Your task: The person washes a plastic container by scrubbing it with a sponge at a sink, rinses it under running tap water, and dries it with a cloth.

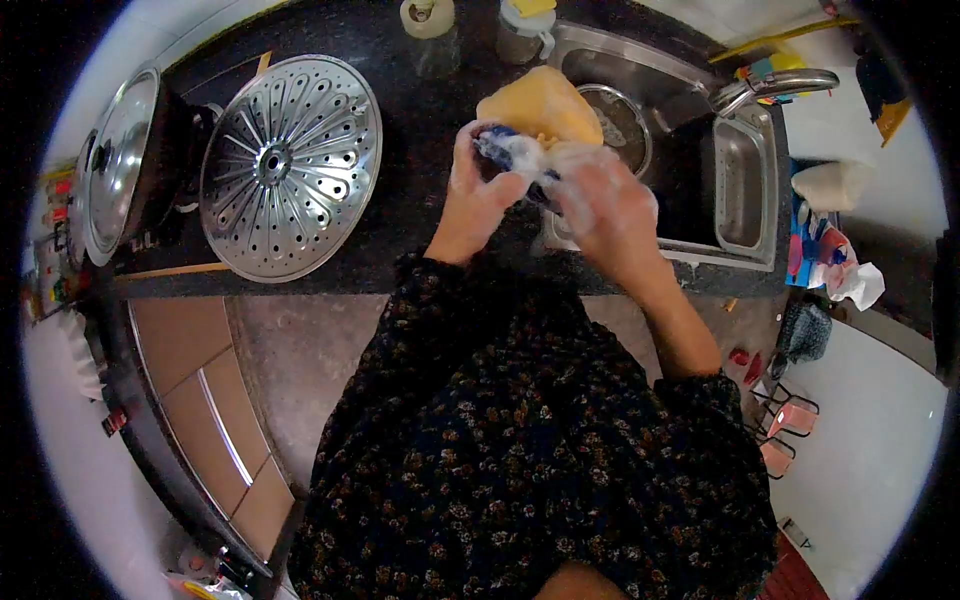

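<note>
A dark blue, soapy thing (497, 150), cloth-like but too foam-covered to name surely, is held between my two hands above the counter's front part. My left hand (475, 195) is closed round its left end, thumb across the near side. On the other end, my right hand (603, 208) is curled and blurred by motion, with white suds over the fingers. Just beyond both hands is a yellow rounded thing (543, 105); its lower edge is hidden by foam and fingers, and I cannot tell whether they touch it.
To the right is a steel sink (742, 185) with a faucet (765, 88). A perforated round metal plate (290, 168) lies on the dark counter (415, 170) at left, beside a lidded pot (125, 165). A jar (430, 40) and a pitcher (524, 35) stand behind.
</note>
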Tool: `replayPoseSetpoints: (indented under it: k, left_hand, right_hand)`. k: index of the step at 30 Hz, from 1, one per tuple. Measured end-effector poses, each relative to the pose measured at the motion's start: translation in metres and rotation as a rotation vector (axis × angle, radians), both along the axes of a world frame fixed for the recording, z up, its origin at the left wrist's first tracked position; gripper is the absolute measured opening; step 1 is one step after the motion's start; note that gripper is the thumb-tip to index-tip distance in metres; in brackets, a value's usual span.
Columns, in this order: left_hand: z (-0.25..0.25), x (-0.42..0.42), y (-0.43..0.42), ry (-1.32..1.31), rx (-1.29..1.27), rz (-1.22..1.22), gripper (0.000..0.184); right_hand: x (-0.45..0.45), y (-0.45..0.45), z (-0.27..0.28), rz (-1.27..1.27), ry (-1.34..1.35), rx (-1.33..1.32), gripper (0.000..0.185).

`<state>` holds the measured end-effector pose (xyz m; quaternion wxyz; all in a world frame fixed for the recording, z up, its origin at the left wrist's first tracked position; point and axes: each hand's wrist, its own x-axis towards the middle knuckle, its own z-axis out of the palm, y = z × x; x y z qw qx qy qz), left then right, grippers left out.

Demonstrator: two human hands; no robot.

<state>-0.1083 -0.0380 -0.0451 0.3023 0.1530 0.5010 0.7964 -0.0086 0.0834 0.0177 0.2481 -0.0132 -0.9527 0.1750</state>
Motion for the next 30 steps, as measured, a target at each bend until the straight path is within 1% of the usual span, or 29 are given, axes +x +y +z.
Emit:
replayPoseSetpoints:
  k: [3,5,8,9,11,12,13,15,16,18,19,22,25,28,29,30]
  left_hand:
    - [-0.006,-0.003,-0.004,-0.113,0.041,-0.005,0.053]
    - [-0.009,-0.009,-0.009,-0.188,0.070,-0.014,0.050]
    - [0.005,-0.014,-0.017,-0.317,0.151,-0.112,0.048]
    - [-0.003,-0.016,-0.017,-0.270,0.199,-0.111,0.046]
    - [0.007,-0.016,-0.025,-0.310,0.093,-0.132,0.044]
    - [0.010,-0.015,-0.028,-0.333,0.038,-0.140,0.042]
    - [0.004,-0.014,-0.029,-0.260,0.015,-0.144,0.036]
    - [-0.011,-0.018,-0.029,0.049,-0.293,-0.143,0.033]
    - [-0.019,-0.020,-0.029,0.205,-0.447,-0.139,0.032]
    - [-0.039,-0.018,-0.028,0.362,-0.574,-0.054,0.032]
    - [-0.044,-0.019,-0.027,0.444,-0.634,-0.010,0.032]
    - [-0.032,-0.028,-0.023,0.450,-0.687,-0.026,0.029]
    - [-0.033,-0.038,-0.016,1.150,-0.771,0.180,0.025]
    - [-0.025,-0.050,-0.015,1.108,-0.563,0.051,0.021]
    - [-0.027,-0.051,-0.015,0.807,-0.326,-0.056,0.020]
    - [-0.022,-0.048,-0.015,0.666,-0.252,-0.129,0.020]
  right_hand:
    - [0.002,0.011,0.001,-0.055,-0.063,-0.019,0.018]
    - [-0.002,0.019,0.012,-0.107,-0.029,-0.006,0.015]
    - [-0.005,0.053,0.028,-0.096,-0.108,-0.136,0.016]
    - [-0.008,0.067,0.029,-0.046,-0.132,-0.144,0.017]
    - [-0.014,0.097,0.027,0.053,-0.182,-0.164,0.018]
    - [-0.018,0.109,0.022,0.110,-0.203,-0.124,0.019]
    - [-0.023,0.120,0.017,0.171,-0.223,-0.083,0.020]
    - [-0.034,0.133,0.003,0.279,-0.237,-0.002,0.021]
    - [-0.038,0.134,-0.007,0.265,-0.274,-0.015,0.021]
    - [-0.044,0.136,-0.036,0.236,-0.348,-0.040,0.022]
    - [-0.048,0.141,-0.060,0.204,-0.270,0.048,0.023]
    - [-0.056,0.148,-0.097,0.167,-0.195,-0.042,0.025]
    - [-0.065,0.159,-0.106,0.169,-0.176,0.099,0.027]
    - [-0.067,0.166,-0.101,0.158,-0.220,-0.115,0.027]
    - [-0.064,0.168,-0.098,0.176,-0.226,-0.087,0.027]
    - [-0.064,0.161,-0.083,0.194,-0.231,-0.056,0.027]
